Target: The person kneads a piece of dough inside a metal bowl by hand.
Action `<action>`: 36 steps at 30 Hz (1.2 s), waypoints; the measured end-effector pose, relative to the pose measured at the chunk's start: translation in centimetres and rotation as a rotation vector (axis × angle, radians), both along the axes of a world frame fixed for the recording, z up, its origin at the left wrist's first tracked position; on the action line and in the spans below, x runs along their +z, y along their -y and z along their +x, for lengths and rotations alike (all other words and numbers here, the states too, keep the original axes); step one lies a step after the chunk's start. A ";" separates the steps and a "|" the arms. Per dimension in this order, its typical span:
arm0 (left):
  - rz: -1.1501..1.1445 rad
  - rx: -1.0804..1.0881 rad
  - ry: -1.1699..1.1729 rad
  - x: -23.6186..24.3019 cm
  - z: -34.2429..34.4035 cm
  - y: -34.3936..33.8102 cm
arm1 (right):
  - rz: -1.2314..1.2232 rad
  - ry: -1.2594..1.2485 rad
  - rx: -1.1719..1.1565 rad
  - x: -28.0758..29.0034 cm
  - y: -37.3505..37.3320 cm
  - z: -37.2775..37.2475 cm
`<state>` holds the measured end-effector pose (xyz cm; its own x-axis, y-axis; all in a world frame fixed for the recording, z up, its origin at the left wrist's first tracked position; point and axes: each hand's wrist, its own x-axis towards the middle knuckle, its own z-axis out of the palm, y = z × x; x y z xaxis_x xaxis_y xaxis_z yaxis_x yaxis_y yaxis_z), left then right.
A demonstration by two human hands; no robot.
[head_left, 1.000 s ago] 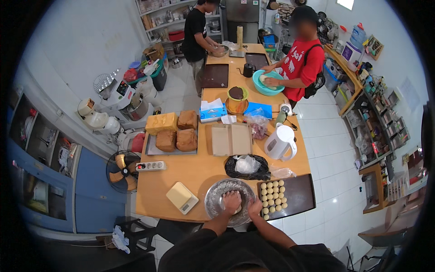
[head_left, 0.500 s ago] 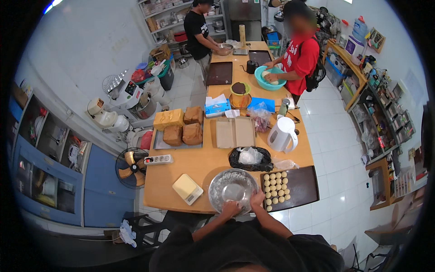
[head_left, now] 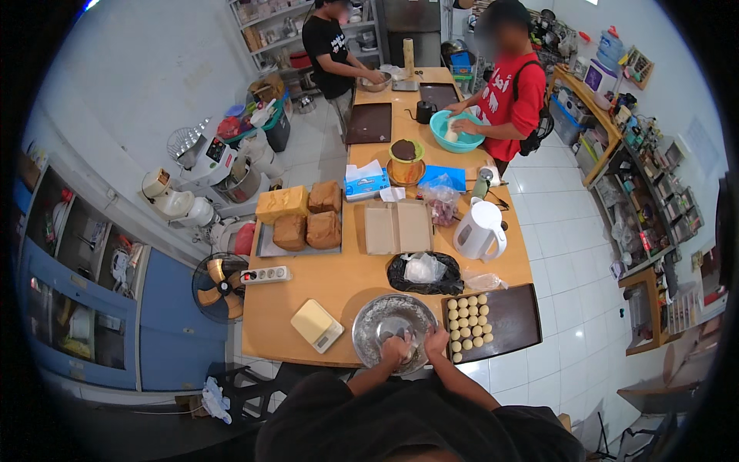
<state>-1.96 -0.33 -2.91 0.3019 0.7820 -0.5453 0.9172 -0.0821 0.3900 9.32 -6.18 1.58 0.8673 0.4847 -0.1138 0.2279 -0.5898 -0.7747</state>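
The bowl (head_left: 368,333) is set at the near edge of the bench (head_left: 277,327), directly under the hands, presumably so that its inside can be reached with little stretch. Its right rim is gripped by the right hand (head_left: 436,339), closed on the metal; a round bowl would probably turn or slide if it were not steadied there. The left hand (head_left: 396,350) is lowered inside, toward the near wall; whether anything is held under it cannot be told, as its fingertips are small and partly hidden. White residue (head_left: 382,309) is spread over the wall beyond it.

Just right of the right hand, pale balls (head_left: 469,322) are ranked on the nearer side of a dark tray (head_left: 514,319), likely to shorten the reach. Left of the left hand, a scale (head_left: 315,324) is laid at a slant. Beyond both hands, a black bag (head_left: 396,271) is placed just past the bowl, with a kettle (head_left: 477,233) stood farther right and loaves (head_left: 290,232) grouped on a pan (head_left: 269,248) farther left.
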 end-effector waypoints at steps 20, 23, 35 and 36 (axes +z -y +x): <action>0.402 -0.169 0.031 -2.6 1.4 -3.2 | -0.041 0.010 0.034 -4.2 0.7 0.6; 0.443 -0.153 -0.010 -3.6 1.9 -4.1 | -0.008 0.023 0.006 -3.2 0.7 -0.1; -0.379 -0.317 0.106 -3.4 1.4 -4.8 | -0.014 0.112 -0.191 -2.2 1.0 -1.2; -0.096 -0.345 0.136 -3.6 1.0 -3.2 | 0.032 0.052 -0.198 -2.2 1.2 -1.2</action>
